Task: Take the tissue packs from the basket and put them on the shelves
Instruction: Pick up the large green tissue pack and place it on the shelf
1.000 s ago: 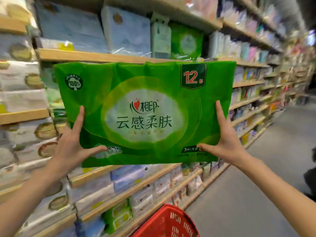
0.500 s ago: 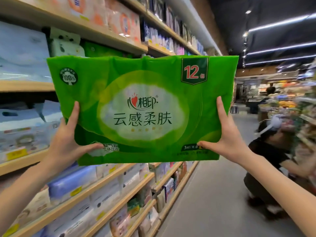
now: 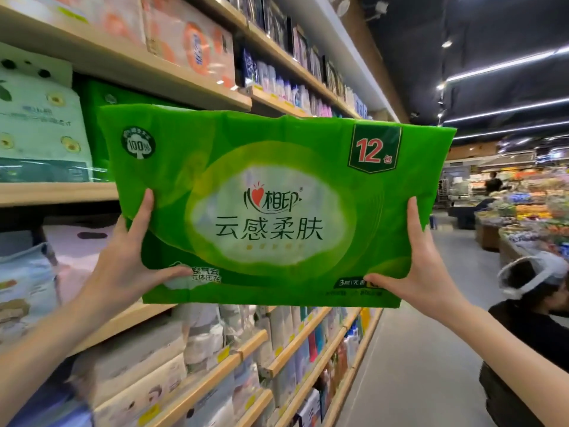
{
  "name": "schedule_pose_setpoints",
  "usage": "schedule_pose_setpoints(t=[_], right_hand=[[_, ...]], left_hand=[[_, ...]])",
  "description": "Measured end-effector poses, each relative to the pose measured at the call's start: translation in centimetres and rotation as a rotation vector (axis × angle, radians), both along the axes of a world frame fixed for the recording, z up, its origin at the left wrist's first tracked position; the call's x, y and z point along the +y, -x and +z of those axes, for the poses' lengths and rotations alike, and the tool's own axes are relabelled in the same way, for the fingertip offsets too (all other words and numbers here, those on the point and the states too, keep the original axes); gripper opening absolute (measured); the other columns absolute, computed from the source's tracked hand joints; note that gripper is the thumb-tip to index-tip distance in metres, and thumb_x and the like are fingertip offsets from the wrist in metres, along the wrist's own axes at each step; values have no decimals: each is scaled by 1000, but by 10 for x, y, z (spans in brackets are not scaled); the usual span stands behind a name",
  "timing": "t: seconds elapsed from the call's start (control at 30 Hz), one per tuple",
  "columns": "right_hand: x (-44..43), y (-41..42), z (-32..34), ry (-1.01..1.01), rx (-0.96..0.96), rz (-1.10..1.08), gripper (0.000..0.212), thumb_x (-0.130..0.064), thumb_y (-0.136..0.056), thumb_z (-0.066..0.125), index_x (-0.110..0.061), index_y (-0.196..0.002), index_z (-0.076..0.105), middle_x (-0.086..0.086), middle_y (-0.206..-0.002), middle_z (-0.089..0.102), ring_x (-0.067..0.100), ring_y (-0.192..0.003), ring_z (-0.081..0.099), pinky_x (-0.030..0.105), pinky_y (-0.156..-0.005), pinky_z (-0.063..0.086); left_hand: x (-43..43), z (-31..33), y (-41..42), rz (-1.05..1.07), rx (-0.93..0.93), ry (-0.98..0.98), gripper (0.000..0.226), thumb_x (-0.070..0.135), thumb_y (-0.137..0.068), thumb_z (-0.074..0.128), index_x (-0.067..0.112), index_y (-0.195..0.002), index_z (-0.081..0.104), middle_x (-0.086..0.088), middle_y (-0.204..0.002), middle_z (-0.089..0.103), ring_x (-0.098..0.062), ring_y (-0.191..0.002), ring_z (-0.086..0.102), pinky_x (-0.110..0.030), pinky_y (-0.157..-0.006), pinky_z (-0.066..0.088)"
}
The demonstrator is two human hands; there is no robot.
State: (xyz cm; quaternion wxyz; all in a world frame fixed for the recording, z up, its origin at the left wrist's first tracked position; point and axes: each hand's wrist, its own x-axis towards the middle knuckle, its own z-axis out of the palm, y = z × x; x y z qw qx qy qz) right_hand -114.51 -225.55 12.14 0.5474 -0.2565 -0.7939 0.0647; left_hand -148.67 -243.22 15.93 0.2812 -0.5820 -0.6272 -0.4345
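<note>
I hold a large green tissue pack [image 3: 271,204] flat in front of me, its printed face toward the camera. My left hand [image 3: 129,260] grips its lower left edge, thumb on the front. My right hand [image 3: 421,269] grips its lower right edge the same way. The pack is raised before the wooden shelf [image 3: 55,192] on the left, where another green pack [image 3: 95,118] stands behind it beside a white pack [image 3: 40,124]. The basket is out of view.
Wooden shelves full of tissue and paper goods run along the left, above and below the held pack. A person [image 3: 535,328] crouches low in the aisle at the right. Produce stands [image 3: 529,217] lie far right. Grey aisle floor [image 3: 415,365] stretches ahead.
The view has tilted up and the red basket has dropped out of sight. The green pack has risen to the shelf holding the other green pack and tilted slightly. Both hands keep their grip.
</note>
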Motion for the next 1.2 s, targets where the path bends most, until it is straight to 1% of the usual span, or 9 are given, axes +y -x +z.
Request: schedule_pose_setpoints(t=[0.23, 0.37, 0.53, 0.7, 0.83, 0.93, 1.03, 1.1, 1.2], right_hand=[[113, 42, 18, -24, 14, -6, 132, -23, -57, 83, -67, -120, -24, 15, -148, 22, 28, -135, 27, 50, -109, 28], [188, 73, 25, -65, 30, 49, 133, -22, -57, 84, -62, -124, -24, 15, -150, 21, 28, -136, 23, 45, -109, 21], [288, 127, 44, -134, 92, 206, 133, -21, -58, 83, -66, -121, -25, 12, -151, 16, 27, -140, 16, 40, -110, 17], [368, 198, 82, -200, 164, 430, 129, -27, -58, 82, -61, -127, -22, -4, -151, 10, 1, -135, 13, 19, -110, 15], [395, 237, 118, -272, 126, 560, 129, -24, -57, 82, -37, -139, -16, -18, -143, 8, -18, -128, 8, -3, -102, 8], [399, 254, 141, -318, 118, 624, 121, -50, -53, 75, -48, -133, -16, -5, -143, 19, -3, -125, 19, 9, -105, 12], [395, 270, 159, -379, 163, 652, 118, -76, -48, 62, -50, -133, -16, -11, -141, 18, 1, -129, 21, 19, -107, 16], [389, 281, 171, -414, 211, 669, 121, -77, -48, 60, -45, -136, -18, -13, -142, 16, 4, -134, 20, 23, -109, 16], [376, 300, 188, -456, 270, 693, 130, -61, -56, 72, -22, -143, -16, -8, -147, 13, 4, -136, 15, 24, -112, 13]], left_hand=[[105, 14, 32, 21, -15, -42, 124, 38, -47, 78, 52, -134, -9, -20, -149, 25, -30, -136, 26, -38, -106, 23], [153, 23, 51, 134, -7, -66, 125, 46, -45, 76, 68, -126, -17, -21, -147, 29, -36, -133, 31, -57, -105, 28], [203, 42, 64, 299, 28, -118, 125, 43, -48, 77, 72, -118, -22, -27, -139, 35, -43, -125, 37, -58, -103, 31], [225, 72, 69, 471, 45, -219, 122, 42, -51, 77, 72, -115, -22, -28, -145, 27, -41, -135, 25, -56, -108, 24], [221, 84, 71, 583, 92, -212, 124, 46, -51, 75, 54, -132, -19, -22, -147, 28, -35, -138, 23, -44, -111, 20], [212, 91, 67, 610, 147, -220, 126, 45, -52, 75, 40, -142, -13, -17, -149, 28, -16, -134, 25, -29, -109, 17], [200, 103, 65, 632, 223, -268, 125, 43, -51, 76, 34, -144, -7, -16, -150, 27, 3, -124, 19, -3, -104, 10], [191, 115, 66, 674, 258, -309, 126, 40, -52, 78, 29, -147, -5, -20, -149, 25, 1, -125, 19, 8, -95, 5], [174, 136, 75, 697, 328, -348, 125, 43, -55, 77, 23, -148, -4, -14, -154, 15, -2, -136, 11, 1, -104, 5]])
